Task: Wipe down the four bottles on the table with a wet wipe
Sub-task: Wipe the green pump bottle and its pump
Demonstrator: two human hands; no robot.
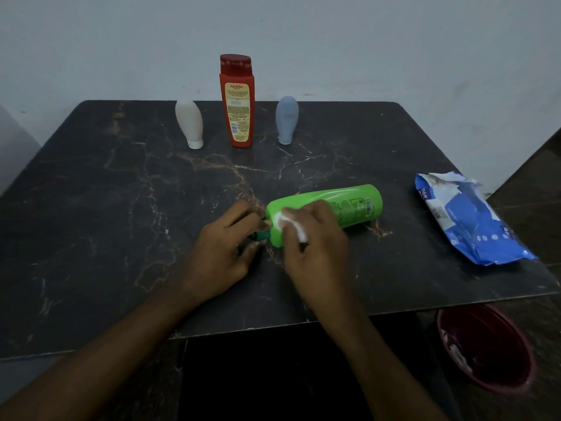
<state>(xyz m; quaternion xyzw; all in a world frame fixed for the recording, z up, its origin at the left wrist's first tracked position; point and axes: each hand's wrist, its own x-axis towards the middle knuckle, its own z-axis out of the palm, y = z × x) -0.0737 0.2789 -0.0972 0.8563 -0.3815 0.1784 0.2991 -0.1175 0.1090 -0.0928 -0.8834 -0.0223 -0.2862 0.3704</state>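
Note:
A green bottle [349, 205] lies on its side near the middle of the dark marble table [121, 208], its dark green cap pointing left. My left hand [224, 250] grips the cap end. My right hand [315, 241] presses a white wet wipe [288, 223] against the bottle's shoulder. At the back stand three bottles: a white one [189, 123] upside down on its cap, a tall red one [236, 101], and a pale blue one [286, 120] upside down on its cap.
A blue and white wet wipe pack [467, 220] lies open at the table's right edge. A dark red bin [488, 347] with crumpled white wipes inside stands on the floor below the right front corner. A pale wall rises behind the table.

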